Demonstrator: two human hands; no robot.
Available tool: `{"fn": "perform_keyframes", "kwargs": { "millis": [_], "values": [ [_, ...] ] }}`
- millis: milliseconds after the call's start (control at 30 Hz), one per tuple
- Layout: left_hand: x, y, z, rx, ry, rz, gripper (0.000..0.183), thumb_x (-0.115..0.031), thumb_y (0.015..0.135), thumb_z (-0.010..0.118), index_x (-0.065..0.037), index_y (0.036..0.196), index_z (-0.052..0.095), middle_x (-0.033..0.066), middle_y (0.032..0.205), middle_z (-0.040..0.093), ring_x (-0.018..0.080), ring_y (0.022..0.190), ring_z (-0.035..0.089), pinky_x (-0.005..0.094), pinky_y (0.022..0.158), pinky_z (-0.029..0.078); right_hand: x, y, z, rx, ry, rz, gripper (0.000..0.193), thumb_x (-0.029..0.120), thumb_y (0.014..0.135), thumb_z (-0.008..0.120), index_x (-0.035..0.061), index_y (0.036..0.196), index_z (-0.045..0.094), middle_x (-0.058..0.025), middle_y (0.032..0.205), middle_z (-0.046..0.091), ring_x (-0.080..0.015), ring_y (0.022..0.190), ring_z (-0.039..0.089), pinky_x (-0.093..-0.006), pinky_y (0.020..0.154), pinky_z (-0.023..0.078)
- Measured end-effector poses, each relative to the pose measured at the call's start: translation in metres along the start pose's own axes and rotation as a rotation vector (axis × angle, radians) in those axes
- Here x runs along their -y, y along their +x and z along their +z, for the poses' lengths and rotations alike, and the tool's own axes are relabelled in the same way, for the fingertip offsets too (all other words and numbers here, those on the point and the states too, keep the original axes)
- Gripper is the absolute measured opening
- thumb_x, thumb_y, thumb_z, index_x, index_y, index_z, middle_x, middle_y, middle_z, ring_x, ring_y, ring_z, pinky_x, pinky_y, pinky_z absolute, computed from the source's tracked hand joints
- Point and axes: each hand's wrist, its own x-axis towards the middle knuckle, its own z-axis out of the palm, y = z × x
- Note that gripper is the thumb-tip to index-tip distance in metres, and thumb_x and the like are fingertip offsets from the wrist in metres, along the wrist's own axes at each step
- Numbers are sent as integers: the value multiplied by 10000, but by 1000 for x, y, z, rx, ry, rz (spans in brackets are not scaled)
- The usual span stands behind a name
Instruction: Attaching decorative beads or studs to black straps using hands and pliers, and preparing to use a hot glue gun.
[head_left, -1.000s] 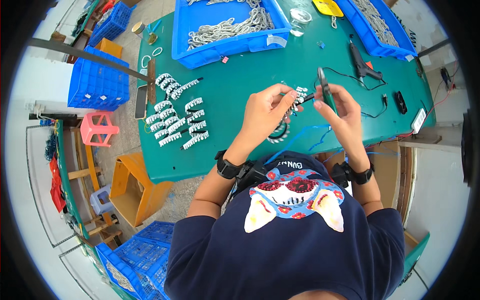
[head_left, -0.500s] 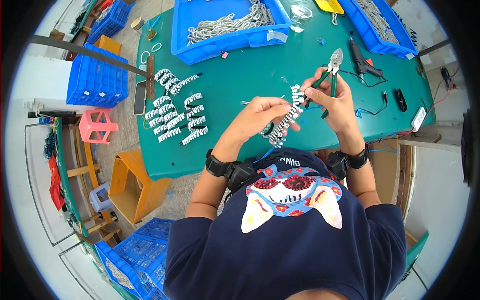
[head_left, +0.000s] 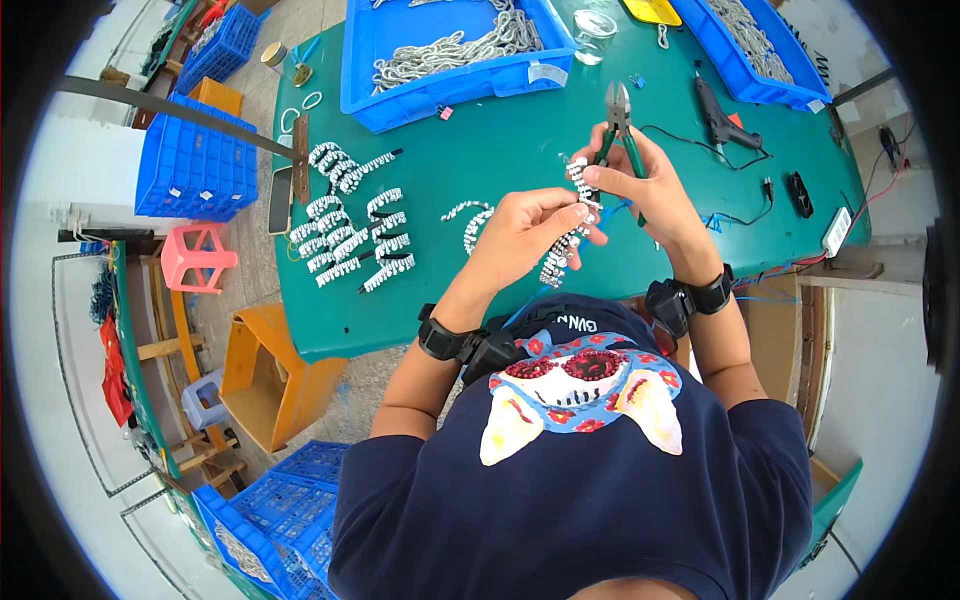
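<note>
My left hand (head_left: pixel 525 235) is closed, pinching a black-and-white beaded strand (head_left: pixel 558 262) between thumb and fingers. The strand hangs below the fingers, and its upper end rises toward my right hand (head_left: pixel 655 190). That hand grips green-handled cutting pliers (head_left: pixel 619 108), jaws pointing up and away. Its thumb and fingertips also meet the top of the strand. A curled white-and-dark strand (head_left: pixel 474 228) shows just left of my left hand; whether it joins the held one is hidden. Farther left, several coiled beaded strands (head_left: pixel 335 235) lie on the green table (head_left: pixel 450 155).
Blue trays (head_left: pixel 455 95) of grey cord-like strands stand at the far side. A glue gun (head_left: pixel 718 115) with its cable, a clear cup (head_left: pixel 592 40) and a power strip (head_left: pixel 838 232) are on the table. Left of it stand a pink stool (head_left: pixel 198 255) and stacked blue crates (head_left: pixel 195 160).
My right hand and the pliers have moved left, with the pliers turned more upright. The held strand has shifted, and a curled length now shows left of my left hand.
</note>
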Motion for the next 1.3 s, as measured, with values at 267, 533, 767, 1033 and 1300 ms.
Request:
{"fn": "perform_keyframes", "kwargs": {
  "millis": [267, 533, 767, 1033, 1300],
  "values": [
    [1, -2, 0, -184, 133, 96, 263, -148, 939, 531, 57, 1072, 631, 133, 872, 693, 86, 564, 591, 198, 504, 473, -3, -6, 12, -95, -168, -423, 270, -12, 772, 692, 65, 961, 515, -42, 905, 615, -119, 861, 567, -275, 734, 430],
    [-1, 0, 8, -429, 476, 214, 243, -180, 894, 578, -4, 1024, 685, 58, 774, 718, 79, 498, 609, 218, 452, 455, -13, -21, 26, -282, -182, -537, 244, -20, 780, 683, 41, 956, 525, -44, 890, 600, -113, 817, 536, -269, 736, 421],
    [8, 3, 6, -459, 403, 257, 242, -194, 891, 581, -40, 1044, 690, 45, 753, 716, 87, 472, 597, 216, 443, 438, -1, -15, 27, -410, -159, -359, 242, 8, 789, 697, 46, 958, 529, -23, 865, 602, -84, 793, 535, -246, 687, 406],
    [-3, 1, 3, -556, 566, 316, 266, -165, 886, 602, 23, 1060, 672, 84, 791, 716, 48, 565, 594, 204, 494, 463, 2, -10, 25, -334, -203, -338, 206, 24, 810, 682, 47, 957, 539, -9, 891, 592, -72, 810, 533, -238, 712, 419],
    [-26, 0, -10, -726, 1247, 628, 160, -154, 817, 645, -61, 927, 715, 51, 716, 697, 166, 505, 612, 265, 474, 419, -8, -29, 25, -234, -349, -351, 206, 82, 840, 638, 28, 1037, 613, 1, 828, 566, -82, 768, 516, -243, 658, 413]
  ]
}}
